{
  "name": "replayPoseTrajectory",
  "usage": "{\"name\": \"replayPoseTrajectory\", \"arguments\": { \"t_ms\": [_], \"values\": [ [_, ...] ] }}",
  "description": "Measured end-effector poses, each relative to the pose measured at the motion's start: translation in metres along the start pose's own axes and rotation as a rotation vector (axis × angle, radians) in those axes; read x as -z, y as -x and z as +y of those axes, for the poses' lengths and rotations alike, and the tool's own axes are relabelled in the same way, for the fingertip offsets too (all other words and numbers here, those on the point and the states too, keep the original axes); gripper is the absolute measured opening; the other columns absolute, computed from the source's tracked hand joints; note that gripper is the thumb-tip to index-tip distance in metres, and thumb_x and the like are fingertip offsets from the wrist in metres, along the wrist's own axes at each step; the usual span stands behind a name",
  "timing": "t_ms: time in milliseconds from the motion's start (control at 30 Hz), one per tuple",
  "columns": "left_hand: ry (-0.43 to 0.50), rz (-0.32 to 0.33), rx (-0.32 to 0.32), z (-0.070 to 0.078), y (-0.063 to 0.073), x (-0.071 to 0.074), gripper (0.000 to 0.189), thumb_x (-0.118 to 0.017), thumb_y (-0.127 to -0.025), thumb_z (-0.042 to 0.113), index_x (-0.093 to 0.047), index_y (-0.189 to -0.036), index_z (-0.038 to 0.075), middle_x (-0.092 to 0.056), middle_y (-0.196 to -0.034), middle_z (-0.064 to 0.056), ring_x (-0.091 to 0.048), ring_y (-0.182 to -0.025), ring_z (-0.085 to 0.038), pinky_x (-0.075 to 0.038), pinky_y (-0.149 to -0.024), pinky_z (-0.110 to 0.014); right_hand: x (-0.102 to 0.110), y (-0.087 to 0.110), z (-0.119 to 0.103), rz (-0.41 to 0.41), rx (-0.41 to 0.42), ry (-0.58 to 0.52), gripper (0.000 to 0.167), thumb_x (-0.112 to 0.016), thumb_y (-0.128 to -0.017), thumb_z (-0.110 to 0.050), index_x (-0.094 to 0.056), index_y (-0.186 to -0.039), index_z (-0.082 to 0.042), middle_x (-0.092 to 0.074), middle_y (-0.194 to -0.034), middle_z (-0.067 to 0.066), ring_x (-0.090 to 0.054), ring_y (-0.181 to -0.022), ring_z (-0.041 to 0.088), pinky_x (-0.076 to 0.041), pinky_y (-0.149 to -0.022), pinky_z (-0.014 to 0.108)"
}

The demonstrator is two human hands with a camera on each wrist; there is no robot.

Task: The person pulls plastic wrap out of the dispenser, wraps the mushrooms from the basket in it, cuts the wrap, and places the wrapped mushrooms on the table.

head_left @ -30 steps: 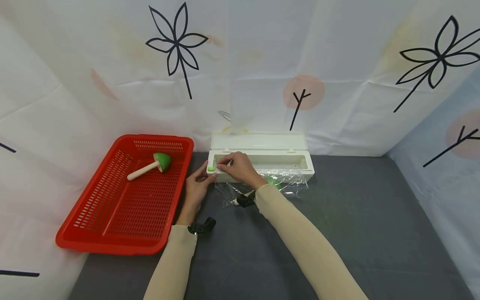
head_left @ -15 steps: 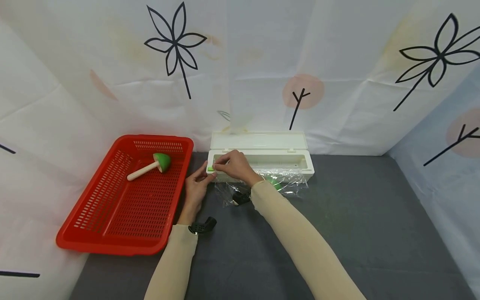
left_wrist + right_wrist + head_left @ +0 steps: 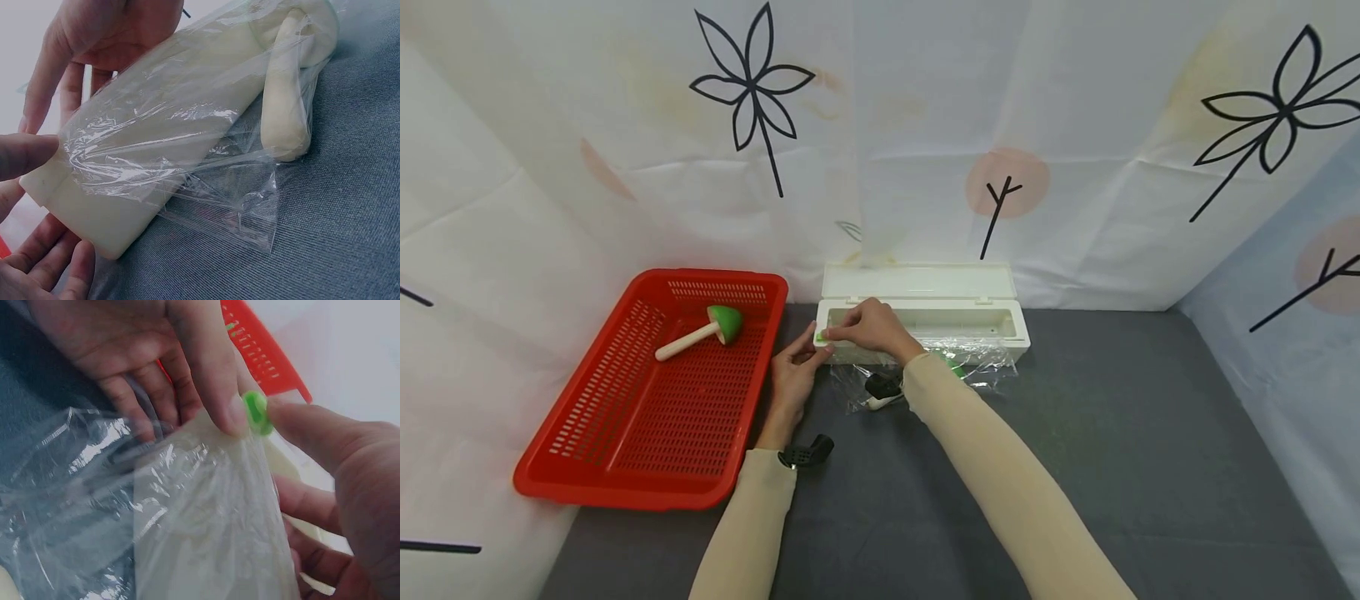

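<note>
A white cling film dispenser [image 3: 1019, 333] stands at the back of the table with its lid [image 3: 917, 283] raised. My left hand [image 3: 792, 379] grips its left end, thumb at the front edge. The thumb of my right hand [image 3: 876, 325] presses a small green slide cutter [image 3: 256, 414] at that corner, its other fingers curled by the box. Clear cling film [image 3: 169, 137] hangs over the front wall. Beneath the film lies a toy mushroom [image 3: 284, 122], its pale stem showing; in the head view the right wrist partly hides it.
To the left sits a red plastic basket [image 3: 535, 475] holding another toy mushroom [image 3: 688, 342] with a green cap. Patterned white cloth [image 3: 910, 108] hangs behind the dark table [image 3: 1075, 450] and at both sides.
My right hand has shifted slightly left along the front edge, onto the green slide cutter, which it now largely covers in the head view. The left hand holds its place.
</note>
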State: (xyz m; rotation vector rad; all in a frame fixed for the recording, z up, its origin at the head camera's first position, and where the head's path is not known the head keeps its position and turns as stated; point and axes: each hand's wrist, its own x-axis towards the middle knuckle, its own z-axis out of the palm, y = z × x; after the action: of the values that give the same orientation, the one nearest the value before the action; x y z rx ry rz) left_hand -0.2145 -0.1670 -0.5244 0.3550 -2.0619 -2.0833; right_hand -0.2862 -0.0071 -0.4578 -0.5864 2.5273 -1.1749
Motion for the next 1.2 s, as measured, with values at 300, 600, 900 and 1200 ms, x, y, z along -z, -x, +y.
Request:
{"name": "replayPoseTrajectory", "arguments": {
  "t_ms": [300, 600, 900, 1200],
  "values": [
    [-0.006, -0.002, -0.008, -0.0006, -0.0015, 0.0013, 0.059, -0.076, -0.091, 0.007, -0.055, -0.147, 0.011, -0.061, -0.102, -0.008, -0.06, -0.085, -0.012, -0.051, -0.079, -0.031, 0.0028, -0.0028, -0.0027, -0.054, -0.067, 0.01, 0.041, -0.074, -0.091, -0.043, -0.077, -0.066, -0.011, -0.032, -0.044, -0.007, -0.024, -0.043, 0.009, -0.026, -0.048, 0.027],
    [-0.042, 0.042, -0.112, -0.0038, -0.0029, -0.0008, 0.055, -0.077, -0.09, 0.004, -0.06, -0.142, 0.007, -0.061, -0.098, -0.015, -0.06, -0.081, -0.013, -0.047, -0.067, -0.016, 0.0067, -0.005, -0.0025, -0.091, -0.049, -0.037, 0.057, -0.074, -0.092, -0.036, -0.046, -0.046, -0.017, -0.026, -0.045, -0.008, -0.018, -0.042, 0.008, -0.021, -0.046, 0.026],
    [-0.084, 0.051, -0.114, -0.0055, -0.0026, -0.0033, 0.053, -0.076, -0.091, 0.006, -0.061, -0.141, 0.01, -0.061, -0.098, -0.013, -0.061, -0.087, -0.014, -0.046, -0.069, -0.016, 0.0094, -0.0028, 0.0009, -0.09, -0.022, -0.016, 0.029, -0.074, -0.094, -0.033, -0.083, -0.08, -0.01, -0.035, -0.044, -0.007, -0.022, -0.043, 0.008, -0.027, -0.049, 0.027],
    [-0.098, 0.053, -0.134, -0.0065, -0.0007, -0.0038, 0.052, -0.076, -0.091, 0.008, -0.062, -0.141, 0.012, -0.061, -0.096, -0.012, -0.061, -0.084, -0.012, -0.045, -0.069, -0.018, 0.0086, -0.0011, 0.0028, -0.086, -0.007, -0.113, 0.02, -0.075, -0.093, -0.025, -0.083, -0.09, -0.007, -0.036, -0.044, -0.007, -0.021, -0.043, 0.008, -0.027, -0.049, 0.027]
  ]
}}
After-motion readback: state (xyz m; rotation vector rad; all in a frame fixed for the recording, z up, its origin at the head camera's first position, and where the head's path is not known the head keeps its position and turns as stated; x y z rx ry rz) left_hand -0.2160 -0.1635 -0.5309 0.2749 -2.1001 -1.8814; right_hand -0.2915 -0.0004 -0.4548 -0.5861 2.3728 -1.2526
